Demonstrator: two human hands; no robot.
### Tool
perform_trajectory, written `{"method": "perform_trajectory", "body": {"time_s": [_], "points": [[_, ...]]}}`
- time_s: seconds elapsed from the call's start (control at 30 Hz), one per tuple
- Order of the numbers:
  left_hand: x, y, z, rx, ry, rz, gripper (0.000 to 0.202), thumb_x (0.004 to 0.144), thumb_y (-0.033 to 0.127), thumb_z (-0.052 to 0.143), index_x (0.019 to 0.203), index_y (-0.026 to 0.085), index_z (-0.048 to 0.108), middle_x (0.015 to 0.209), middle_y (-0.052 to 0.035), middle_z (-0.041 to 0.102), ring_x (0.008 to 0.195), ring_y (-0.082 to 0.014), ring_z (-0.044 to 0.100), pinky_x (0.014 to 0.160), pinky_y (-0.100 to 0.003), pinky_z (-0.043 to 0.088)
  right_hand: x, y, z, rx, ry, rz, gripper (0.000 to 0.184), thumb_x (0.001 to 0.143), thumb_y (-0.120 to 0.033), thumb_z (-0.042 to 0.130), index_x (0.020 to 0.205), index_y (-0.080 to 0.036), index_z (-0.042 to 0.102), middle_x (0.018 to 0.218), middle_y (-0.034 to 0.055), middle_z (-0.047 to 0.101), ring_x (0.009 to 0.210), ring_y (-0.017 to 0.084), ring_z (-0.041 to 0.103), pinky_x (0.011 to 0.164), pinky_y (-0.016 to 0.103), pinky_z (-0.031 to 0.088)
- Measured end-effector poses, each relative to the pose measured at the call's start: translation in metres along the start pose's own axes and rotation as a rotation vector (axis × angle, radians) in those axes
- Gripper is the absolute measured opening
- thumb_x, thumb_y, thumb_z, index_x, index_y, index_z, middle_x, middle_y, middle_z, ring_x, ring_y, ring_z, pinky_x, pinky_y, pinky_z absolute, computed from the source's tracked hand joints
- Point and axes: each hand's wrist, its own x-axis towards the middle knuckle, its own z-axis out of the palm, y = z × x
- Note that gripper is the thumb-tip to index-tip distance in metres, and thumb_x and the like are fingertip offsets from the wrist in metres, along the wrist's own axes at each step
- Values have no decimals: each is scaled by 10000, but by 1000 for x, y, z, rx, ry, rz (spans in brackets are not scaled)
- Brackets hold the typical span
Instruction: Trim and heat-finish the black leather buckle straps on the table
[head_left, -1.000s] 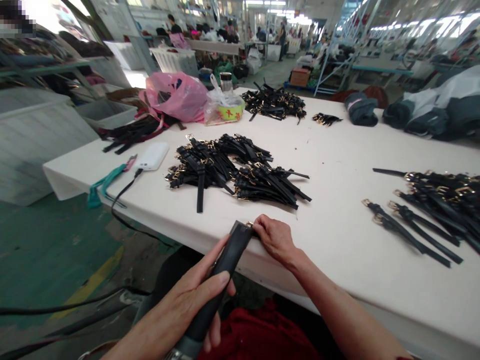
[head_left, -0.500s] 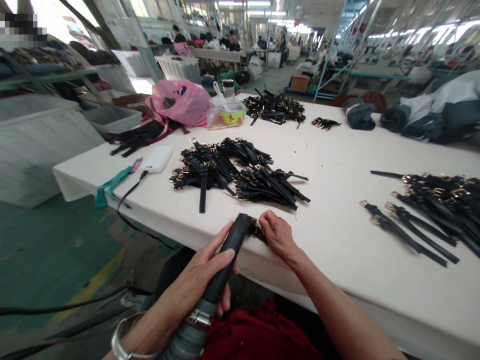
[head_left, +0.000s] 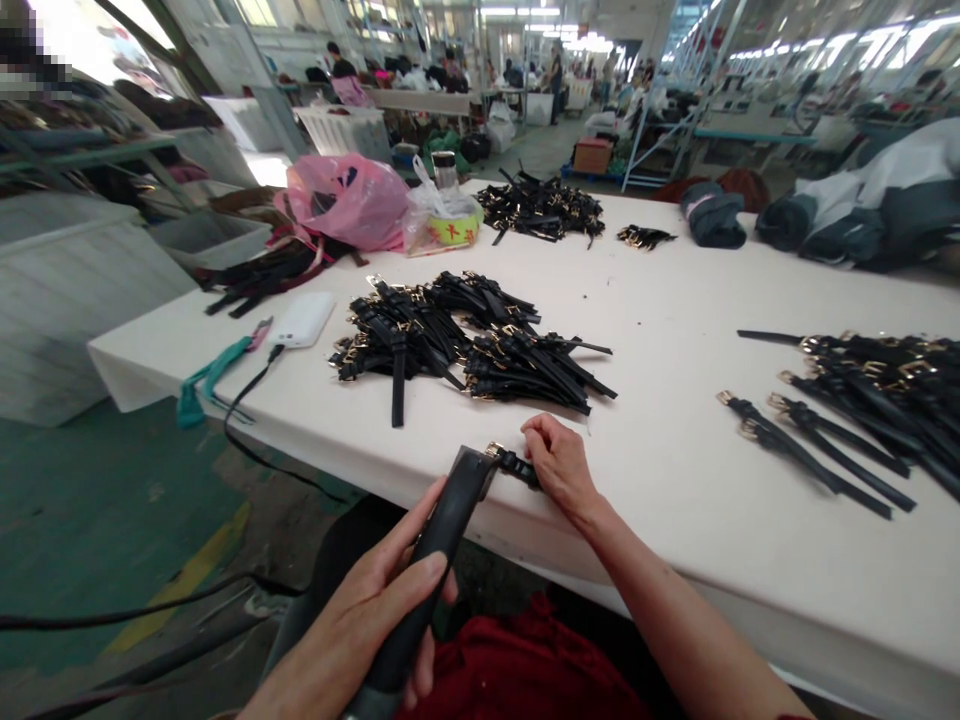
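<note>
My left hand is wrapped round a thick black tube-shaped tool with a flattened end, which points up toward the table edge. Close to that end, my right hand is closed on a short black buckle strap. The strap's gold buckle faces the tool's tip; whether they touch I cannot tell. My hand hides the rest of the strap. Beyond my hands lies a heap of similar black straps with gold buckles.
More buckle straps lie at the right of the white table, and another pile at the back. A white power bank with a black cable, a pink bag and dark fabric rolls are also on it.
The black tool has drawn down and left, away from the strap, so the gold buckle now shows. My right hand stays closed in nearly the same place.
</note>
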Motion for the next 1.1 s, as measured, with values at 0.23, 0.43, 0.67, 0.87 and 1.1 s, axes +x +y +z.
{"method": "perform_trajectory", "body": {"time_s": [0.23, 0.43, 0.67, 0.87, 1.1], "points": [[1, -1, 0, -71, 20, 24, 857, 810, 461, 599, 1476, 349, 72, 819, -18, 653, 401, -164, 625, 339, -232, 471, -12, -11, 1, -229, -131, -254, 228, 714, -224, 606, 915, -250, 710, 863, 2, 624, 762, 148, 577, 707, 246, 424], [-1, -4, -3, -42, 13, 29, 801, 829, 462, 577, 1470, 368, 105, 839, -18, 648, 412, -155, 624, 358, -238, 485, -13, -11, 7, -308, -120, -282, 136, 786, -236, 582, 845, -245, 703, 879, -6, 622, 787, 133, 576, 695, 240, 403], [-6, -1, -9, -19, 13, 29, 746, 833, 465, 570, 1452, 394, 160, 867, -19, 646, 439, -171, 635, 384, -278, 515, -8, -11, 9, -294, -104, -271, 111, 835, -218, 552, 753, -199, 624, 801, -4, 588, 745, 122, 536, 666, 228, 356], [-9, -4, -9, -11, -16, 10, 754, 825, 473, 579, 1454, 378, 175, 862, -32, 654, 432, -169, 634, 369, -258, 501, -3, -7, 7, -198, -104, -145, 124, 874, -216, 504, 777, -202, 579, 804, -6, 605, 736, 129, 536, 672, 230, 340], [-1, 2, 0, 4, 17, 35, 761, 817, 480, 581, 1456, 356, 188, 822, -10, 647, 394, -138, 608, 342, -215, 463, -2, -5, 9, -167, -67, -82, 146, 879, -238, 493, 760, -208, 571, 759, -18, 611, 692, 127, 523, 654, 232, 321]]}}
